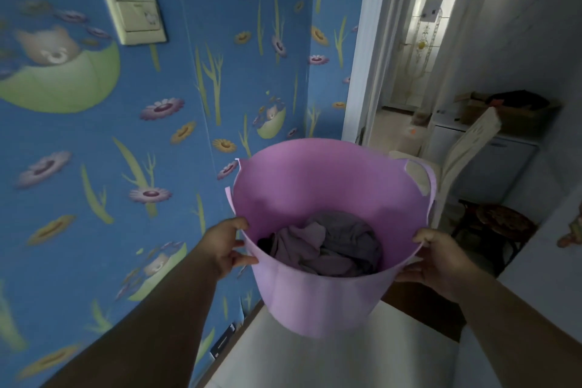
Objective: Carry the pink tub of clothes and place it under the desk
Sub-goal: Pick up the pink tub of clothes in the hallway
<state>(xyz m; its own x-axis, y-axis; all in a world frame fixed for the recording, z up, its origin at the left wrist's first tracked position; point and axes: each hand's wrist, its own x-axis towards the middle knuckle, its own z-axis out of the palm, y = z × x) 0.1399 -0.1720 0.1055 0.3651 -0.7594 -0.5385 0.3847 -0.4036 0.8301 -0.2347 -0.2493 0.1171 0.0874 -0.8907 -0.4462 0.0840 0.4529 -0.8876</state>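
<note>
Pink tub [318,290]: was held up in the air in front of the person, clear of the pale floor [330,356], tilted slightly toward the camera.
Clothes [327,246]: lay crumpled in greyish folds at the bottom, well below the rim.
Left hand [225,244]: was clamped on the rim at the left side, thumb over the edge and fingers curled on the outer wall.
Right hand [441,257]: gripped the opposite rim likewise, thumb on top.
Why held so: probably a grip at two opposite points kept the soft wall from folding and the load level while carrying.
Surroundings: blue patterned wall [94,135] stood close on the left; an open doorway [409,72] lay ahead to the right.
Hidden or unclear: no desk could be made out; the tub's left handle was seen only edge-on; the fingers behind the rim were mostly covered; the furniture at right was dim and blurred.
</note>
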